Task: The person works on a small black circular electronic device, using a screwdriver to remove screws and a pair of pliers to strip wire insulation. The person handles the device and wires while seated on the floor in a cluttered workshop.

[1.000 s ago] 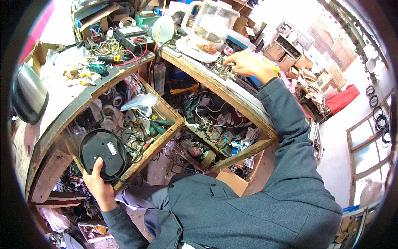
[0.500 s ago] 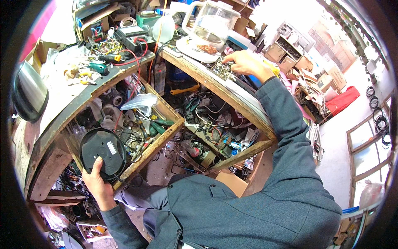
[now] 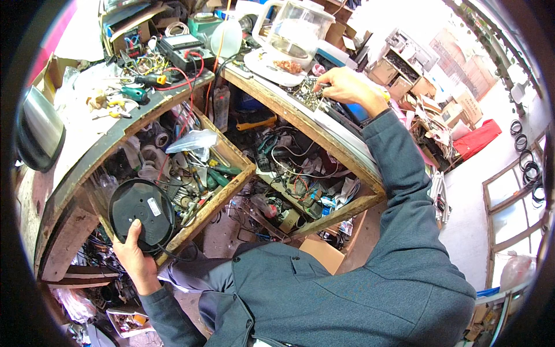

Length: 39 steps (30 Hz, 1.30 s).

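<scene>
My left hand [image 3: 137,260] grips the near edge of a round black kettle base [image 3: 143,215], thumb on top. The base is tilted over an open drawer, with a white label on its face and a black cord [image 3: 173,254] trailing from its lower edge. Over at the bench's right part, my right hand [image 3: 351,91] reaches into a heap of small metal parts [image 3: 307,92], too small to name singly. Its index finger is bent down into the heap, apart from the other fingers, and nothing shows in its grasp. A steel and black kettle [image 3: 43,130] stands at the far left.
The wooden drawer [image 3: 228,179] is full of tools and parts. A glass jug [image 3: 298,32] on a white base stands beside the heap. A meter with red leads [image 3: 184,49], screwdrivers [image 3: 151,80] and pliers [image 3: 118,114] lie on the left bench.
My right hand's index finger has gone from stretched out to bent down into the small parts, and the hand has shifted slightly right. My left hand keeps the kettle base almost still.
</scene>
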Each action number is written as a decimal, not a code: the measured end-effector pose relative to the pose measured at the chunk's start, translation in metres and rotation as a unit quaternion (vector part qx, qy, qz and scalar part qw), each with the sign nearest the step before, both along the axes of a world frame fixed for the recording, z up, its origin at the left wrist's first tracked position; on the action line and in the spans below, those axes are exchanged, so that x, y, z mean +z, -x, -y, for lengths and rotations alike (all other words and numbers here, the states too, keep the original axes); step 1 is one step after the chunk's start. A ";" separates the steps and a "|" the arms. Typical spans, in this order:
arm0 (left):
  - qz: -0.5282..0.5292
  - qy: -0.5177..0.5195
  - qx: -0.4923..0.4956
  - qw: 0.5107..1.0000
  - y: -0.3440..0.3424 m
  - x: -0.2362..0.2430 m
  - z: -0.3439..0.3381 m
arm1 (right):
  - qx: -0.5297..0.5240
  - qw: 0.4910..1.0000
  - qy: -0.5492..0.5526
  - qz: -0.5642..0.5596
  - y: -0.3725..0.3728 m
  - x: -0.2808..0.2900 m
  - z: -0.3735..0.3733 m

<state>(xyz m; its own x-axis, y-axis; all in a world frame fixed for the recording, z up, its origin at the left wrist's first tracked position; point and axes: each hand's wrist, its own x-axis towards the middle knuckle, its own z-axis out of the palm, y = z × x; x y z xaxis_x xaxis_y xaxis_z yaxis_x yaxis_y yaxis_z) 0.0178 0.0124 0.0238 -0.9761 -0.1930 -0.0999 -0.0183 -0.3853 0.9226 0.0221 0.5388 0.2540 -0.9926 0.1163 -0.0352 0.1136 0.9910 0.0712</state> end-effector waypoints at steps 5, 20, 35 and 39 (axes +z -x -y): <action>0.001 0.004 -0.001 1.000 -0.001 0.004 -0.002 | 0.006 1.000 -0.014 0.025 0.004 -0.008 -0.011; -0.007 -0.006 0.000 1.000 0.001 -0.005 0.001 | -0.057 0.998 -0.016 -0.003 -0.005 0.007 0.004; -0.003 0.001 0.008 1.000 0.001 -0.003 0.001 | -0.071 0.997 -0.036 -0.002 0.004 0.001 0.006; -0.004 -0.008 0.003 1.000 0.001 -0.004 0.002 | -0.077 0.997 -0.027 -0.009 0.003 0.004 0.009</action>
